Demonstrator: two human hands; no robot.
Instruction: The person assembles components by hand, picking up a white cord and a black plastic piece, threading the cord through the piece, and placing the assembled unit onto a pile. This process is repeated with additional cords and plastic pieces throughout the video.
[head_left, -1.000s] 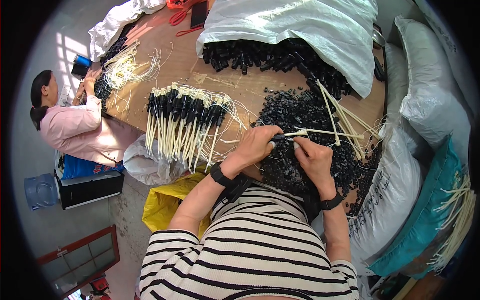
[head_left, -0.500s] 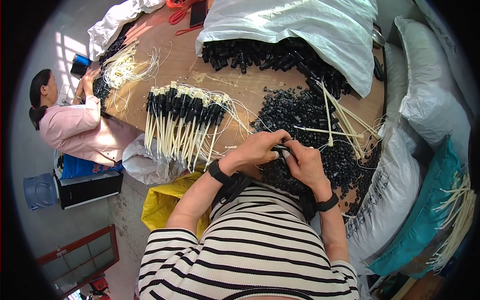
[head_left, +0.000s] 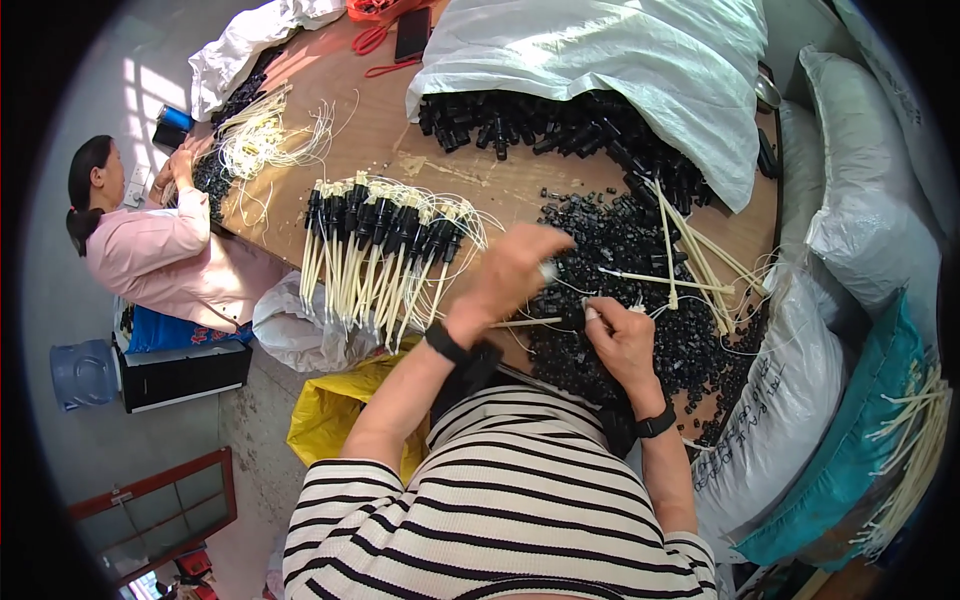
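My right hand (head_left: 622,342) is closed, thumb against fingers, over the pile of small black plastic parts (head_left: 640,245). A thin cream stick (head_left: 528,322) with a dark piece at its end reaches leftward from it, and a cream tip shows past its knuckles. My left hand (head_left: 512,272) is raised just to the left, apart from the right. Motion smears its fingers, so what they hold is unclear. Left of it lies a row of finished-looking cream sticks with black sleeves (head_left: 380,235), side by side with thin white cords.
A white sack (head_left: 590,50) spills black tubes (head_left: 560,125) at the back. Loose cream sticks (head_left: 690,255) lie on the pile's right. Stuffed sacks (head_left: 765,390) line the right edge. At far left a person in pink (head_left: 170,250) works beside tangled cream cords (head_left: 255,140).
My hands were together over the black pile. The left has lifted away up and left, blurring, while the right has dropped slightly. The cream stick now shows below the left hand.
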